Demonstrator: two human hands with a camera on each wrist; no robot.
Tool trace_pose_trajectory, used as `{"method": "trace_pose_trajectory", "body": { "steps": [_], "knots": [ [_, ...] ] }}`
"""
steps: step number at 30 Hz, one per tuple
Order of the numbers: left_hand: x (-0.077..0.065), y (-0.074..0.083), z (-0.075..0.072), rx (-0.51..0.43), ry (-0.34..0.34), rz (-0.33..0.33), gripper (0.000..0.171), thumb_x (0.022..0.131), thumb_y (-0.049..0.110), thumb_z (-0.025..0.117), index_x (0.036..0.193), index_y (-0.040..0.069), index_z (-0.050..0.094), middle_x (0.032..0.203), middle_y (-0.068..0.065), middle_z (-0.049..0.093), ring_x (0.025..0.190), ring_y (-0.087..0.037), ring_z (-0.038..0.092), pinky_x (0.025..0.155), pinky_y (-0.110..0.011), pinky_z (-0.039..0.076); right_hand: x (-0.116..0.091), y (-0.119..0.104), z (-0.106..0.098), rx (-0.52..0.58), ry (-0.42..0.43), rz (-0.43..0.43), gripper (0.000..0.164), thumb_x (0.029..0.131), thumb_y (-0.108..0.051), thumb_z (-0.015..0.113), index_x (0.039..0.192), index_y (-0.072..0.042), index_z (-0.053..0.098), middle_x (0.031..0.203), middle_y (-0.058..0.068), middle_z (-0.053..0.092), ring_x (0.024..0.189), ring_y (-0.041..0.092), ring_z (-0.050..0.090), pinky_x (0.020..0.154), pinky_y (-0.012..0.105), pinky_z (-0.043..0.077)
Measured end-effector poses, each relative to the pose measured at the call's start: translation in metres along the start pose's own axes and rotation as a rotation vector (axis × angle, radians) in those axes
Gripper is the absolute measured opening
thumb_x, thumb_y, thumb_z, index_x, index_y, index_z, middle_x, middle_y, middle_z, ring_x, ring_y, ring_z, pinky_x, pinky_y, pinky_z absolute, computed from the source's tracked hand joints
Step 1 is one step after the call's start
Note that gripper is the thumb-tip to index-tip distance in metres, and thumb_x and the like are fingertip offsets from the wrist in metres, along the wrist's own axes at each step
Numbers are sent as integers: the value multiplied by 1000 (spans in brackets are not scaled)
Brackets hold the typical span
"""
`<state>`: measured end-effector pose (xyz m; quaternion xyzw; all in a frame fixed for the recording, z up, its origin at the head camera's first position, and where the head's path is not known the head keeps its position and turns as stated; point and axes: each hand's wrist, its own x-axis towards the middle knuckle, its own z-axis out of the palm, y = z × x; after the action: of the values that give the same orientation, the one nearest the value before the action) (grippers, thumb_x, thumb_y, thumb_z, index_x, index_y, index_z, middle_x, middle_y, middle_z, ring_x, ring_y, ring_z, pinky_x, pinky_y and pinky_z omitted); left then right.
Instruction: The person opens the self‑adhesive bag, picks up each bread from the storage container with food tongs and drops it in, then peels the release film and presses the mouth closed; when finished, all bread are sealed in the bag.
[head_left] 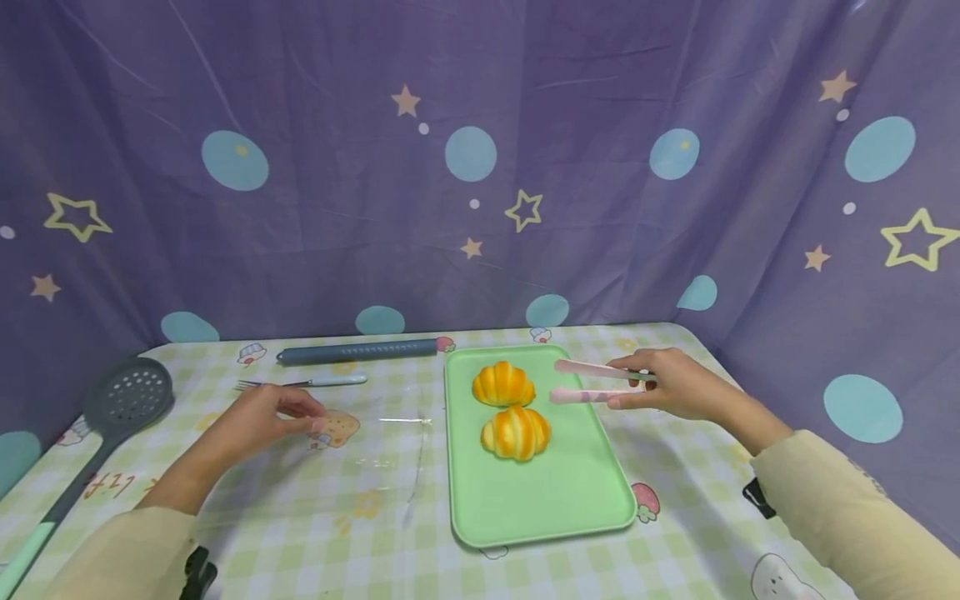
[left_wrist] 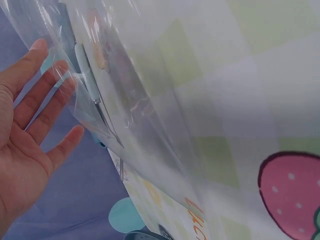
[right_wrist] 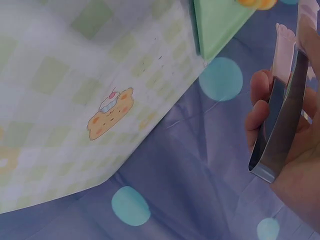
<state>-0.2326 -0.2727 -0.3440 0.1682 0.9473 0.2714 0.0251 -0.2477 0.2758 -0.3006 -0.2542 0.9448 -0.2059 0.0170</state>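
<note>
My left hand holds the edge of a clear plastic bag at its fingertips; the thin film spreads over the cloth to the hand's right. The ring and little fingers stand apart from the film in the left wrist view. My right hand grips metal tongs with pink tips, thumb on one arm and fingers on the other. The tongs' pink ends are spread apart with nothing between them, over the right edge of a green tray. Two croissants, one behind and one in front, lie on it.
A grey slotted skimmer with a mint handle lies at the far left. Toward the back are a long dark blue stick-like tool and a fork with a pale blue handle. A purple curtain hangs behind the table.
</note>
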Motion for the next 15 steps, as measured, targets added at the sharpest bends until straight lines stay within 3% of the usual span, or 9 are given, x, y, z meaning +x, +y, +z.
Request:
{"method": "trace_pose_trajectory", "body": {
  "steps": [15],
  "knots": [
    [0, 0, 0, -13, 5, -8, 17, 92, 16, 76, 105, 5, 77, 99, -7, 76, 96, -32, 71, 81, -52, 56, 7, -19, 14, -22, -73, -73, 62, 84, -47, 82, 130, -8, 69, 86, -3, 57, 61, 9, 46, 57, 25, 40]
  ]
}}
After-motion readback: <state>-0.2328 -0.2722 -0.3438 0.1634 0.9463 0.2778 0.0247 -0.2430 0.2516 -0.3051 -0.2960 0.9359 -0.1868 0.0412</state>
